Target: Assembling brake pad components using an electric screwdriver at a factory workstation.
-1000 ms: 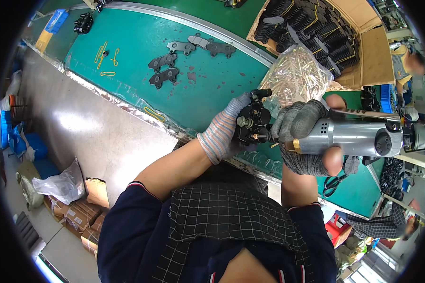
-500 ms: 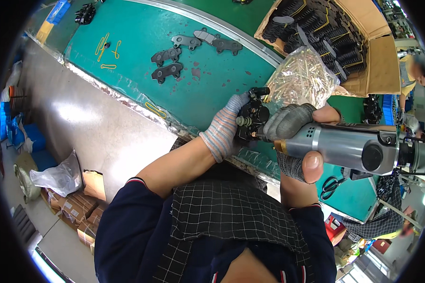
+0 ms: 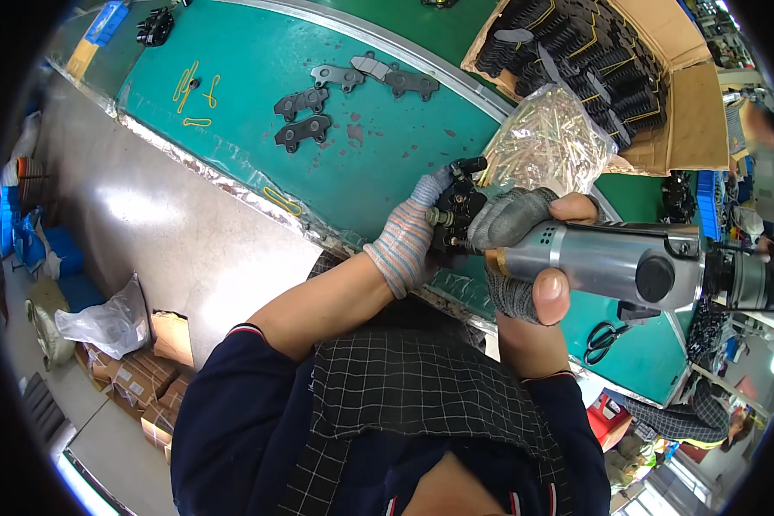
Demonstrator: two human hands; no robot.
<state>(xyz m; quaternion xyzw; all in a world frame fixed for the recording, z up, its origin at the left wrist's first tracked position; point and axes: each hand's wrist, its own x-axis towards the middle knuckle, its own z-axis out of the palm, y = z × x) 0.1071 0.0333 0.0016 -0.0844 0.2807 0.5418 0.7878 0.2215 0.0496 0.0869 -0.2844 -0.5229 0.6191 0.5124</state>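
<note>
Within the left hand (image 3: 404, 236), gloved in pale striped knit and closed around one side, holds a black metal assembly (image 3: 460, 202), upper end stubby and cylindrical, over the bench's near edge. Just right of that grip, in the right hand (image 3: 512, 225), gloved in grey with bare fingertips, clasps a silver cylindrical power tool (image 3: 611, 265), lying roughly crosswise, nose toward the assembly; too small to tell whether touching at the tip. Just beyond the right grip, a clear bag (image 3: 546, 142) of thin brass-coloured pieces; beside and past that, an open cardboard box (image 3: 701, 120) packed with dark brake pads (image 3: 568, 52). Beyond and left of the left grip, on the green bench (image 3: 241, 86), five loose pads (image 3: 303, 132). Left of the same hand, close to the bench edge, yellow bands (image 3: 281, 200); farther left, more yellow loops (image 3: 184, 86). Right of the right grip and nearer the body, black-handled scissors (image 3: 606, 341).
</note>
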